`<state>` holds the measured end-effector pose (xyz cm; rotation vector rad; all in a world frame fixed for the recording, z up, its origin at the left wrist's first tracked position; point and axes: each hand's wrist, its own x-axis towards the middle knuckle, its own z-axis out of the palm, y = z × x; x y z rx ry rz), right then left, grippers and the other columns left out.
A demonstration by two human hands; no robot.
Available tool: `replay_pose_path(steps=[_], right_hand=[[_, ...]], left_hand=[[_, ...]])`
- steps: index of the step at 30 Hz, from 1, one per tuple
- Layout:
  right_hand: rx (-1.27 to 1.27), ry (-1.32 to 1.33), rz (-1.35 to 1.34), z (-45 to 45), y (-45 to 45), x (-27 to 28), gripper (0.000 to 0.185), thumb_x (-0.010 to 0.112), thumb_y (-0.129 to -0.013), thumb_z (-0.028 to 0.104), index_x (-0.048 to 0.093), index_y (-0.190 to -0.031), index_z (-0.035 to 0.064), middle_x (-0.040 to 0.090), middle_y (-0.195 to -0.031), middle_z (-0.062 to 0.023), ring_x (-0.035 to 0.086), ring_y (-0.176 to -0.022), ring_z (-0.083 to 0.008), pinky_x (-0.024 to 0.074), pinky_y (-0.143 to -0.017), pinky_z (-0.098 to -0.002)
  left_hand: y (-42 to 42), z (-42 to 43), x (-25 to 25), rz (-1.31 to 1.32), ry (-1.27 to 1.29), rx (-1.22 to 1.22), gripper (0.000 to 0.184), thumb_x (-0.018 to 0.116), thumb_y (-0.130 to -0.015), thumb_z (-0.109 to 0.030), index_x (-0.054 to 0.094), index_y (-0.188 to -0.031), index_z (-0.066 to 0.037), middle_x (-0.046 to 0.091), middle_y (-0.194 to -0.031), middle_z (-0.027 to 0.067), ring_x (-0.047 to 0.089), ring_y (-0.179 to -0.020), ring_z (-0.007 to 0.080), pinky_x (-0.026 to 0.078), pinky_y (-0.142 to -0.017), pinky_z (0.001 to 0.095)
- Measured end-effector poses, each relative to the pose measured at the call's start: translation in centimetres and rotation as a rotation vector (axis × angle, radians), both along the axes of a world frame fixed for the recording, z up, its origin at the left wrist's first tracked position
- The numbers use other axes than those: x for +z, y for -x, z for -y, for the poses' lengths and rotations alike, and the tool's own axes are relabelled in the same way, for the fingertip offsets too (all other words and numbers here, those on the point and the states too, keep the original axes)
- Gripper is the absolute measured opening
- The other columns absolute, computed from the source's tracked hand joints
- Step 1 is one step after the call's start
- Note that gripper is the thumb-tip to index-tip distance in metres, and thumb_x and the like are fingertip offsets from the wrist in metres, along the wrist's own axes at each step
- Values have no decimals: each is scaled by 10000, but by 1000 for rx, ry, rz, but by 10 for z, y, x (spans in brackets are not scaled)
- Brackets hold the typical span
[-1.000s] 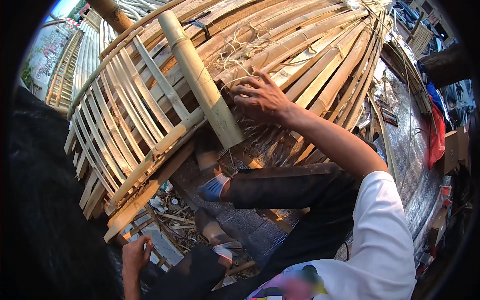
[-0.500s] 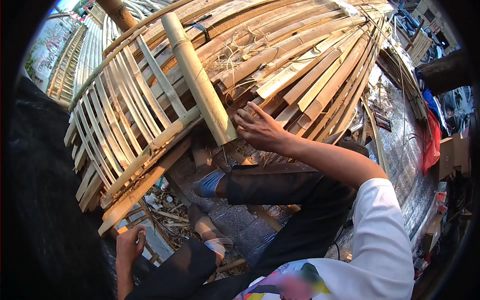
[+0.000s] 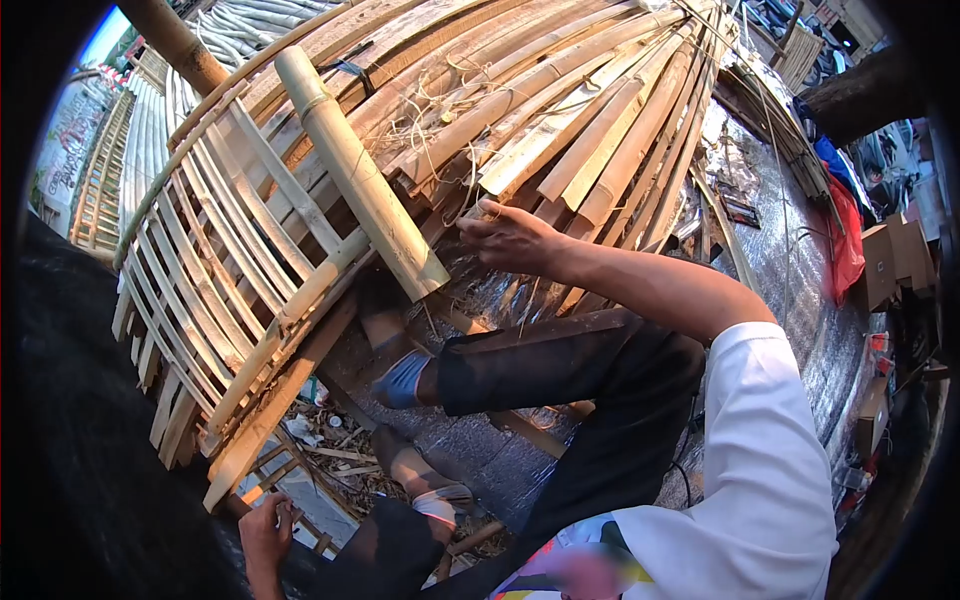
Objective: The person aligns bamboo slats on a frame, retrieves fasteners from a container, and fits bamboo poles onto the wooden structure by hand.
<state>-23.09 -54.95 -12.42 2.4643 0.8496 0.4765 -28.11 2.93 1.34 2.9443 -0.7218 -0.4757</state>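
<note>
My right hand [image 3: 512, 238] is closed beside the lower ends of a stack of split bamboo strips [image 3: 600, 160]; thin curly fibres lie near its fingertips, and what it pinches, if anything, is too small to name. Just left of it, a thick bamboo piece [image 3: 355, 170] rests slanted over the strips. A slatted bamboo frame [image 3: 215, 260] curves down to the left. My left hand [image 3: 268, 530] has its fingers curled at the lower left, near the end of a wooden beam [image 3: 240, 450]; its grip is hard to make out.
My feet in blue and white straps stand on a dark floor [image 3: 480, 465]. Wood scraps [image 3: 335, 440] lie between the frame and my legs. At right are silvery sheeting [image 3: 790, 350], a red bag [image 3: 845, 245] and cardboard boxes [image 3: 890, 260]. A round post [image 3: 175, 45] rises at upper left.
My right hand has come down from the strips and fibres, and its fingers have closed from a looser spread. The view has shifted. My left hand stays low at the left.
</note>
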Motion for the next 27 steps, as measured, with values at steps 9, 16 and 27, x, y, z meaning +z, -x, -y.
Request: replay_pose_path(steps=[9, 16, 27], right_hand=[[6, -275, -341, -59, 44, 15, 167, 600, -855, 203, 679, -978, 121, 611, -1109, -69, 550, -1166, -221, 352, -1116, -468], [88, -22, -499, 3, 69, -12, 103, 639, -793, 193, 687, -749, 112, 680, -827, -33, 652, -925, -206, 488, -875, -339], [-12, -479, -735, 14, 63, 18, 271, 711, -797, 218, 644, -1019, 78, 656, -828, -115, 665, -852, -303, 560, -739, -425]], left_hand=[[-6, -6, -19, 3, 95, -14, 128, 671, -890, -125, 634, -1003, -77, 444, -522, 96, 485, -460, 272, 371, -485, 391], [-5, -7, -20, -10, 111, -65, 124, 668, -898, -122, 632, -1009, -78, 418, -514, 89, 467, -451, 250, 354, -479, 389], [2, -9, -20, -6, 89, -70, 115, 654, -907, -118, 629, -1010, -76, 453, -524, 93, 507, -474, 273, 378, -493, 399]])
